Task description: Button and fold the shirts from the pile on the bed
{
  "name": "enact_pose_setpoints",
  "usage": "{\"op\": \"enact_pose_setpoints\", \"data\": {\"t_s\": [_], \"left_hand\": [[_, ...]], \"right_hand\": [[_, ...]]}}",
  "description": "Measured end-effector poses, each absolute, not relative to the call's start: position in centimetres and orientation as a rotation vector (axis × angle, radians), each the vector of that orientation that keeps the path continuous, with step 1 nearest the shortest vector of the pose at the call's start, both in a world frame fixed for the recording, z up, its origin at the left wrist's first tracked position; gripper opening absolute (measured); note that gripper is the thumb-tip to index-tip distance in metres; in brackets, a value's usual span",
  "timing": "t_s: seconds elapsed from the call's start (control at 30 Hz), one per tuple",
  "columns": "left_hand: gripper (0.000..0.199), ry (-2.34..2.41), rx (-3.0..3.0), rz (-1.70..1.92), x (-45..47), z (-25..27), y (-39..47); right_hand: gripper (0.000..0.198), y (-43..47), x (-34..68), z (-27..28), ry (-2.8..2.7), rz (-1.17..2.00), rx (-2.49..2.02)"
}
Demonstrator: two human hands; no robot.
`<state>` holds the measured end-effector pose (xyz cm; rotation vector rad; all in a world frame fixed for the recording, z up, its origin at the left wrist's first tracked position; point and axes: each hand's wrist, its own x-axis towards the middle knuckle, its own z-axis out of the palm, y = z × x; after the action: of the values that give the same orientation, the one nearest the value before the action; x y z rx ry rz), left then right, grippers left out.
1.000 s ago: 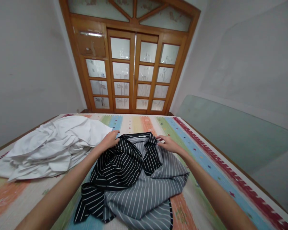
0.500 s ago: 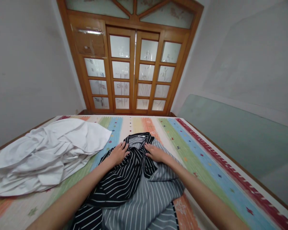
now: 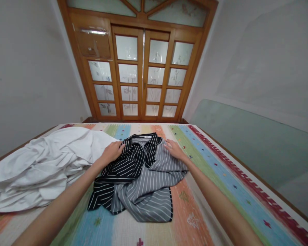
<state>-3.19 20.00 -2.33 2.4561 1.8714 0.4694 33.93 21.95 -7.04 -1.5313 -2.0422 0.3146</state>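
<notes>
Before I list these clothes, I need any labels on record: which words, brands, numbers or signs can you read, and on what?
No text is readable.
Pale label inside the collar of the striped garment: too small to read.
Pale mark on the brown door panel: too small to tell if it is writing.

L hand point(image 3: 113, 152) & R hand point(image 3: 176, 149), slim forearms point(image 3: 74, 189), bare

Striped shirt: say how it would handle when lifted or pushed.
The striped shirt is probably floppy, since it lies in loose folds. It lies thin and low, so it is likely light. Pushed, it would probably bunch up, given how rumpled it lies.
</notes>
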Motion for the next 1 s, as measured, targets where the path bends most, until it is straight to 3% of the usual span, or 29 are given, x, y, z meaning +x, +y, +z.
{"op": "enact_pose_setpoints", "data": {"t_s": [0.17,0.27,0.37,0.53,0.83,1.0], "left_hand": [[0.059,1.792,2.220,0.705,-10.8,-4.0,11.1],[0.068,1.791,2.171,0.697,-12.9,-6.5,6.6],[0.070,1.803,2.137,0.690,-12.2,-8.2,4.4],[0.055,1.743,1.909,0.820,-9.3,-7.3,4.9],[0.041,2.048,1.635,1.248,-13.1,-2.7,6.1],[0.040,2.064,2.087,1.019,-14.8,-4.5,4.8]], "right_hand": [[0.073,15.4,42.0,-8.3,-1.924,0.882,-1.537],[0.087,12.0,42.7,-9.5,-1.938,0.976,-1.421],[0.080,10.6,41.0,-10.4,-1.769,0.942,-1.360],[0.059,12.1,37.9,-10.0,-1.550,0.838,-1.414],[0.045,12.8,39.1,-2.6,-1.313,0.336,-1.305],[0.049,10.1,39.8,-4.3,-1.708,0.937,-1.344]]}}
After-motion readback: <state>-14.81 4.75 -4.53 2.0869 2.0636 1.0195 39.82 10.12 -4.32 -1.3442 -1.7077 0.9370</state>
